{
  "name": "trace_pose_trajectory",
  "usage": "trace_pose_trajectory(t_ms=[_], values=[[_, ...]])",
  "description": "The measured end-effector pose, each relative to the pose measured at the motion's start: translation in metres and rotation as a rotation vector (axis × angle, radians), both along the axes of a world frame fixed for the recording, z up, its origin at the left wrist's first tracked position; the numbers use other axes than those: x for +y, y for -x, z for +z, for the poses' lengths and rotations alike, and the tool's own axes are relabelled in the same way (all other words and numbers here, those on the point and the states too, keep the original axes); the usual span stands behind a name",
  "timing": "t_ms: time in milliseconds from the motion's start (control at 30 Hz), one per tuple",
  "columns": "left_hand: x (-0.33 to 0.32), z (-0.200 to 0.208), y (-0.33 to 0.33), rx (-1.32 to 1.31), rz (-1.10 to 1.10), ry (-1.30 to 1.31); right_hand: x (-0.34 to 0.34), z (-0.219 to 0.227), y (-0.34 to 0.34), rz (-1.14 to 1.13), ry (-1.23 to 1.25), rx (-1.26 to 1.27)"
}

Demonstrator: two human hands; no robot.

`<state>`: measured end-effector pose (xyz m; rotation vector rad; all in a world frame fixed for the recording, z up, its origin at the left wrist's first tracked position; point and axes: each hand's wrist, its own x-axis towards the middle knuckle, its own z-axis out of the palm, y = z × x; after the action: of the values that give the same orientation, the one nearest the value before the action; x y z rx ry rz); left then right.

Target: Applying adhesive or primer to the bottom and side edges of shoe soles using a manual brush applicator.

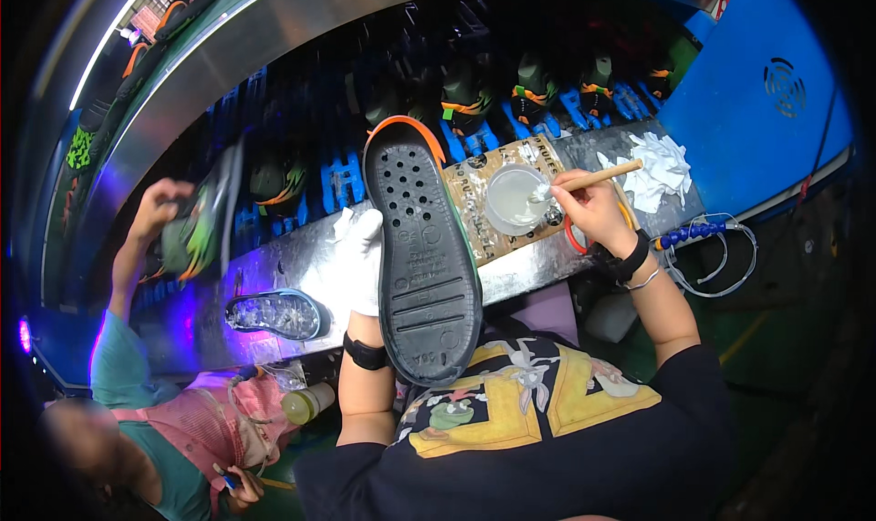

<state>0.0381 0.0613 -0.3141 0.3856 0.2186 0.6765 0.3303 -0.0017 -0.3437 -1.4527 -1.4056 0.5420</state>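
My left hand (359,247), in a white glove, grips a black shoe sole (425,284) by its left edge and holds it upright. The sole has an orange rim at its far end, round holes and cross grooves. A wooden-handled brush (602,174) is pinched in my right hand (593,213). Its pale bristles are at the right rim of a round bowl (516,198) of cloudy whitish liquid. The bowl stands on a printed piece of cardboard (474,234). By my right hand show red and orange loops (577,238), partly hidden.
Crumpled white scraps (657,170) lie on the metal bench right. Left, another sole (274,313) lies on the bench. Shoes (467,101) on blue racks line the machine behind. A co-worker (173,430) at left lifts a blurred shoe. A blue hose (698,232) hangs right.
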Motion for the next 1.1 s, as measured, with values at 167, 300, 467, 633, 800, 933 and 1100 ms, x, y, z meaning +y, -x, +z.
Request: trace_pose_trajectory(t_ms=[167,300,467,633,800,933,1100], values=[[0.016,0.006,-0.014,0.029,-0.003,0.001,0.0,0.0,-0.002,0.03,0.045,0.121],[-0.004,0.005,0.009,0.06,0.023,-0.004,-0.009,0.013,0.001,0.016,-0.019,0.286],[0.003,0.01,-0.009,0.092,0.046,-0.016,-0.016,0.011,0.001,0.06,0.081,0.156],[0.001,0.013,-0.012,0.122,0.038,-0.031,-0.015,0.021,0.0,0.05,0.107,0.118],[-0.013,0.012,-0.019,0.15,0.041,-0.041,0.004,0.057,0.024,0.108,-0.168,0.224],[-0.017,0.014,-0.023,0.169,0.041,-0.052,0.017,0.072,0.038,0.204,-0.183,0.027],[-0.024,0.016,-0.02,0.197,0.042,-0.065,0.029,0.066,0.039,0.251,-0.148,-0.011]])
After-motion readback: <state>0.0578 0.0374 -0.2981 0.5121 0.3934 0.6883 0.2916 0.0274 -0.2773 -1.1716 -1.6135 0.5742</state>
